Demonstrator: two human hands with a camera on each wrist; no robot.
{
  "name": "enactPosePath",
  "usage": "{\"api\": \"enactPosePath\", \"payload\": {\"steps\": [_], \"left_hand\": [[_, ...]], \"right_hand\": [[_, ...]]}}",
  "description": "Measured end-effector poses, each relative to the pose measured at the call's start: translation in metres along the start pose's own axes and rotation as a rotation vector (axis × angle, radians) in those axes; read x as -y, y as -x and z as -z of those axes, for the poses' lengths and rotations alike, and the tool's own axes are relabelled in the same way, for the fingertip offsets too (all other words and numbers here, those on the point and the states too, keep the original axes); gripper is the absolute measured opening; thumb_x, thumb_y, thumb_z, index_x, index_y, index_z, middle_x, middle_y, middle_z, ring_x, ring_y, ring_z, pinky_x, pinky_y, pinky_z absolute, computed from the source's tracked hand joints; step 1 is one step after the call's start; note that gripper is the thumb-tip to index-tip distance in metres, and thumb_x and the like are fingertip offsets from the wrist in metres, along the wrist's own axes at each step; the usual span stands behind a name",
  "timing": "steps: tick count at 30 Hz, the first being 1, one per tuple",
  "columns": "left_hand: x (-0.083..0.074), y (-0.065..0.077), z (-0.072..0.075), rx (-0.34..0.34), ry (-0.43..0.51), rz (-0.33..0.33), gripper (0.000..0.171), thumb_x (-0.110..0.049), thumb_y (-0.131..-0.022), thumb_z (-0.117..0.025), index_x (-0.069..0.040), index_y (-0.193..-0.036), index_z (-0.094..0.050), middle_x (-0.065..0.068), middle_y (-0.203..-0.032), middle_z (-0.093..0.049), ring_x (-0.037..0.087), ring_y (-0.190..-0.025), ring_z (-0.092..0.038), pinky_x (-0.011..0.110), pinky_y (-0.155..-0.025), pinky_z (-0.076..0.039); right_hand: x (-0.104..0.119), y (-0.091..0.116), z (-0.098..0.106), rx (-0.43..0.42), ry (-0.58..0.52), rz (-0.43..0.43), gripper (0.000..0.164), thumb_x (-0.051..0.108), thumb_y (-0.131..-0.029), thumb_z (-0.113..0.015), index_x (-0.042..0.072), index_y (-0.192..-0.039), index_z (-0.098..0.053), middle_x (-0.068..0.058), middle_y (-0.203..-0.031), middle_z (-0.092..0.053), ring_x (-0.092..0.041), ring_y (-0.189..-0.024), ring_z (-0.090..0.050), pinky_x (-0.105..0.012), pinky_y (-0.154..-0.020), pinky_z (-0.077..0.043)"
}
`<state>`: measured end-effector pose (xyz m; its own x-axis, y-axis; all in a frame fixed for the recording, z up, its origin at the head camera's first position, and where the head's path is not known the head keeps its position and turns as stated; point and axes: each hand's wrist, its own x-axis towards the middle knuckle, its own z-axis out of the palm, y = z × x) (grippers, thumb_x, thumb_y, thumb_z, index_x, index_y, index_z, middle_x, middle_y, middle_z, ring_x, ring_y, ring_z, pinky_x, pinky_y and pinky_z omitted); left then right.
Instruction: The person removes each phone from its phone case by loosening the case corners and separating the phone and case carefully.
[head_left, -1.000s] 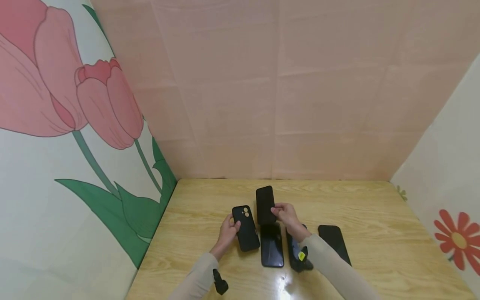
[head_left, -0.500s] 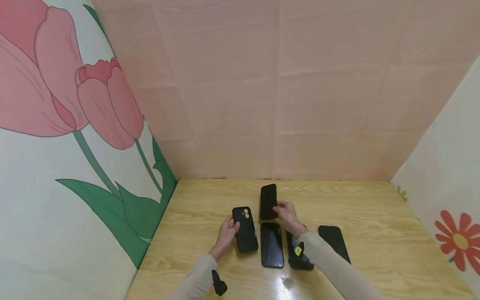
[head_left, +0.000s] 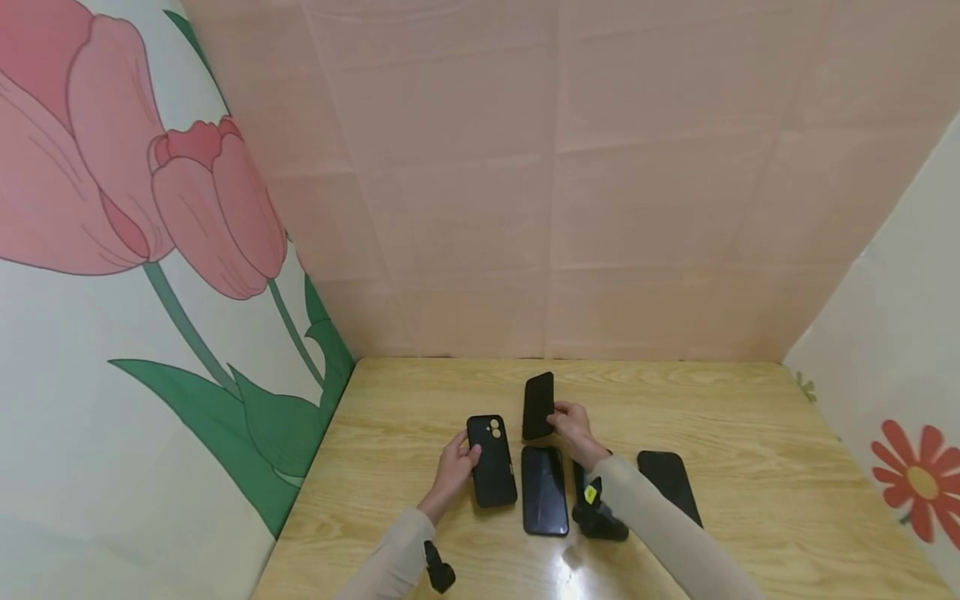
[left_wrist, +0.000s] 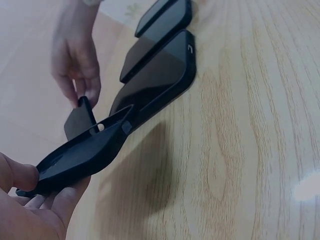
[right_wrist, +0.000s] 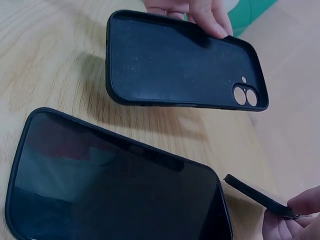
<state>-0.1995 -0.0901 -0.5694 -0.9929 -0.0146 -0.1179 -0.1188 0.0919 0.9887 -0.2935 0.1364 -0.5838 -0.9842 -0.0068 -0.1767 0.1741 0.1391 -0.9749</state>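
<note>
My left hand (head_left: 453, 465) grips a black phone case (head_left: 492, 460) along its left edge, thumb on the face with the camera cutouts. In the right wrist view the bare inside of this case (right_wrist: 170, 62) shows, with two round holes at one end. My right hand (head_left: 573, 429) pinches a thin black phone-shaped slab (head_left: 538, 407) by its right edge; I cannot tell whether it is a phone or a case. It is tilted and nearly edge-on in the right wrist view. A dark-screened phone (head_left: 545, 492) in a black case lies below it on the table.
Another phone (head_left: 579, 479) lies partly hidden under my right forearm. Farther right on the wood-grain table (head_left: 780, 467) is a third black phone (head_left: 669, 483). A tulip-printed wall (head_left: 187, 250) borders the left side, a pink sheet (head_left: 540, 208) the back.
My right hand has moved the slab slightly right, away from the phone below, and turned it more edge-on. The case in my left hand has tilted only a little.
</note>
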Motion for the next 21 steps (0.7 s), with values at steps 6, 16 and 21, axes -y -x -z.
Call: {"api": "enactPosePath", "payload": {"steps": [6,16,21], "left_hand": [[-0.024,0.016,-0.001,0.027,0.008,-0.022,0.044,0.003,-0.101,-0.045,0.019,-0.141,-0.034,0.037,-0.105,-0.063,0.045,-0.093,-0.066,0.051,-0.075,-0.057],[-0.028,0.019,-0.001,0.025,-0.003,-0.016,0.044,0.004,-0.101,-0.046,0.018,-0.141,-0.035,0.035,-0.106,-0.064,0.042,-0.093,-0.067,0.046,-0.075,-0.057],[0.004,0.001,-0.001,0.007,-0.019,-0.01,0.046,0.0,-0.102,-0.048,0.015,-0.143,-0.035,0.033,-0.105,-0.065,0.039,-0.091,-0.068,0.045,-0.071,-0.058]], "right_hand": [[-0.022,-0.017,0.003,-0.017,-0.013,0.051,0.044,-0.007,-0.085,-0.06,-0.02,-0.127,-0.052,-0.038,-0.126,-0.053,-0.041,-0.115,-0.055,-0.045,-0.088,-0.051],[-0.001,-0.002,0.0,-0.035,0.1,-0.007,0.043,-0.011,-0.092,-0.051,-0.024,-0.132,-0.042,-0.04,-0.136,-0.044,-0.048,-0.127,-0.044,-0.049,-0.101,-0.043],[-0.003,-0.004,0.001,-0.037,0.14,-0.009,0.044,-0.009,-0.092,-0.052,-0.021,-0.133,-0.044,-0.039,-0.135,-0.045,-0.048,-0.127,-0.045,-0.052,-0.102,-0.042]]}}
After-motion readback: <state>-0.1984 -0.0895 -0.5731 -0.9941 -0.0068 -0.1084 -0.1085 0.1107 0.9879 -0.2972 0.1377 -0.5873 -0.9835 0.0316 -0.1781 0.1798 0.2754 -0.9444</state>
